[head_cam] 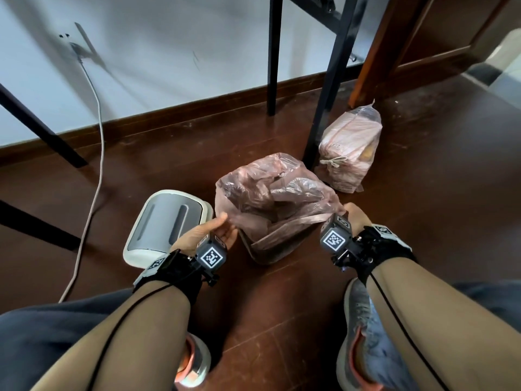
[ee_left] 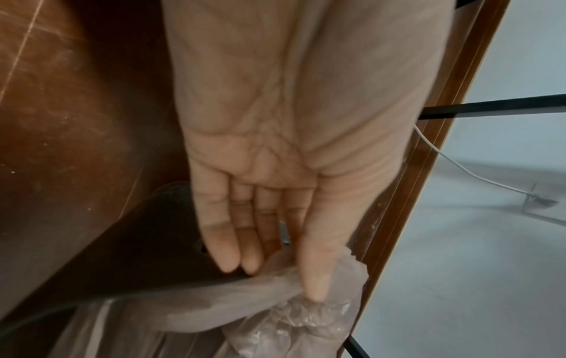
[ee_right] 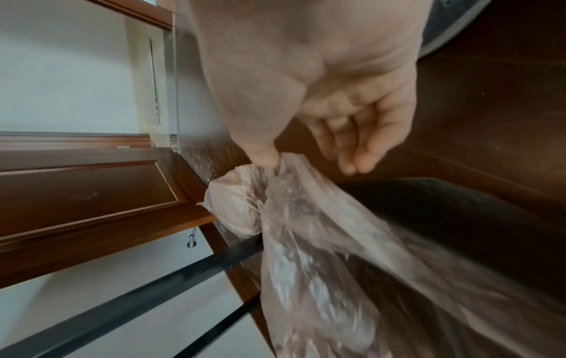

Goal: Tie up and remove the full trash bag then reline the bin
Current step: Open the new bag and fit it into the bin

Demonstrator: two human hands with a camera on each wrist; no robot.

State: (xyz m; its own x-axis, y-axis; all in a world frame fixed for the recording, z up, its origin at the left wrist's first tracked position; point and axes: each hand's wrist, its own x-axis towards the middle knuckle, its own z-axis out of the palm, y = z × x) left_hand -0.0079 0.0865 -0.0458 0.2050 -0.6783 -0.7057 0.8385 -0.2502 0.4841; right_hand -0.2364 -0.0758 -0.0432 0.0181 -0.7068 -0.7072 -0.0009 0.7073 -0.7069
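Note:
A pinkish see-through liner (head_cam: 270,193) is draped over a dark bin (head_cam: 270,251) on the floor between my knees. My left hand (head_cam: 218,230) pinches the liner's left edge between thumb and fingers; in the left wrist view that hand (ee_left: 275,278) has the thumb pressed onto gathered liner (ee_left: 214,310) beside the bin's dark rim (ee_left: 137,254). My right hand (head_cam: 352,213) pinches the right edge; in the right wrist view this hand (ee_right: 306,164) holds the liner (ee_right: 321,254) between thumb and forefinger above the bin (ee_right: 444,201). A full bag tied with string (head_cam: 349,150) lies behind, also visible as the tied bag (ee_right: 235,206).
The white and grey bin lid (head_cam: 163,221) lies on the floor left of the bin. Black table legs (head_cam: 327,108) stand just behind the bin, beside the tied bag. A white cable (head_cam: 97,153) runs down the wall and across the floor at left. My shoes (head_cam: 363,334) flank the near floor.

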